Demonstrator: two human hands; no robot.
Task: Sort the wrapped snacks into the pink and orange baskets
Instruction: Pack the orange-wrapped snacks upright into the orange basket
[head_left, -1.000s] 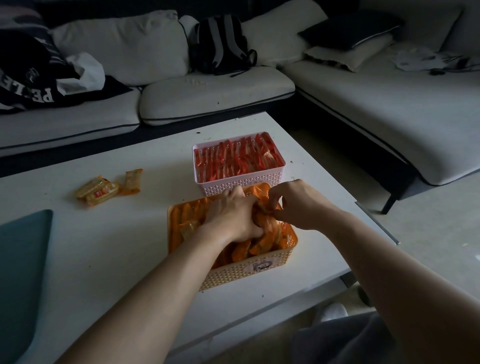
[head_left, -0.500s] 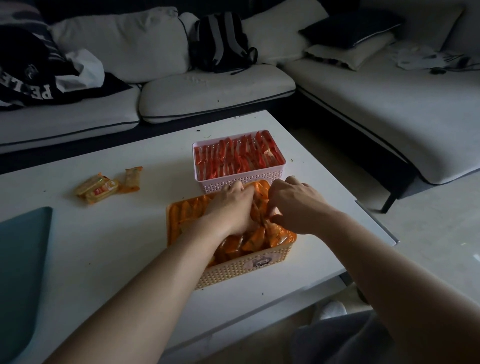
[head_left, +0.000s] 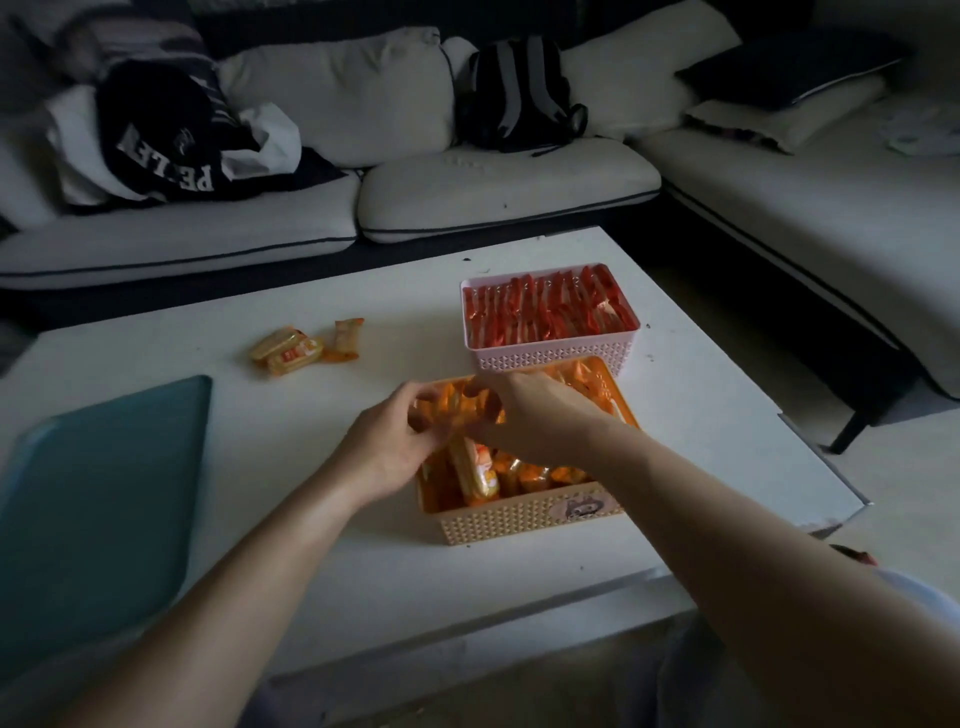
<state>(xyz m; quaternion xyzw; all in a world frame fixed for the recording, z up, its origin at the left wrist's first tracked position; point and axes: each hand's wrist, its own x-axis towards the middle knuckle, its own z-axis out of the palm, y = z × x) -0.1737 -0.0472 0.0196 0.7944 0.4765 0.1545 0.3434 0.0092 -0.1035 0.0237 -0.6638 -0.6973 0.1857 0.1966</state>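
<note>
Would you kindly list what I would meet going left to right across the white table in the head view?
The teal tray → loose wrapped snacks → left hand → pink basket. The orange basket and right hand overlap these, so I left them out.

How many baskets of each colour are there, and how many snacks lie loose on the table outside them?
Pink basket: 1
Orange basket: 1
Loose snacks on the table: 3
Total: 5
</note>
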